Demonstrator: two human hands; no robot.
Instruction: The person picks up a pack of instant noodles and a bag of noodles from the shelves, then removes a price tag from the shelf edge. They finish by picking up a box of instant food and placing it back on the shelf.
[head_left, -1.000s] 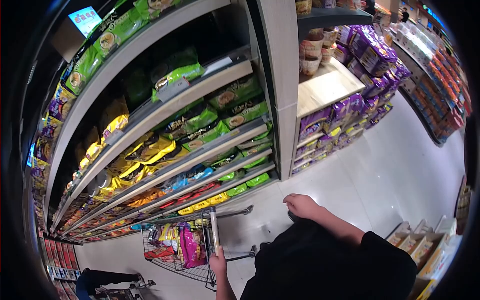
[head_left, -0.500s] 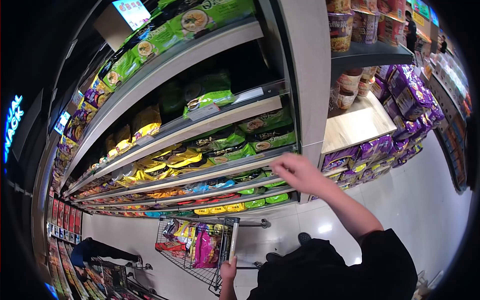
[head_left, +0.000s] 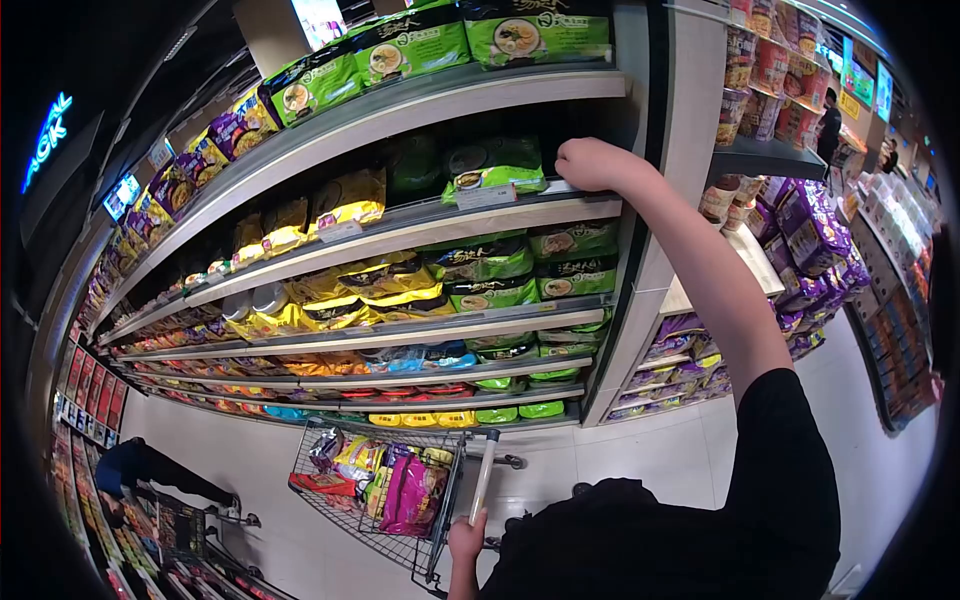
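the rack (head_left: 540,92) fills most of my view, its pale-edged shelves loaded with packs: green at the right end, yellow toward the middle, purple at upper left. a pale post (head_left: 695,90) closes its right end. beyond the post, purple packs (head_left: 815,225) are stacked above the floor (head_left: 650,450), with cups (head_left: 770,65) on a higher shelf. the cart (head_left: 448,505), wire-sided and part loaded, stands on the floor in front of the lowest shelves. at lower left, well apart, another person (head_left: 165,470) leans at a second cart (head_left: 185,530). inside my cart, the pink bag (head_left: 410,495) lies toward the handle end and the red bag (head_left: 325,484) at the far left. the handle (head_left: 484,480) is pale; my left hand (head_left: 467,537) is closed around it. the green pack (head_left: 495,162) sits at the front of the second visible shelf from the top, near its right end. my right hand (head_left: 590,163) is raised just right of that pack, fingers bent; i cannot tell whether it touches pack or shelf edge, nor whether it holds anything. the price tag (head_left: 487,197) is on the shelf edge directly below the green pack.
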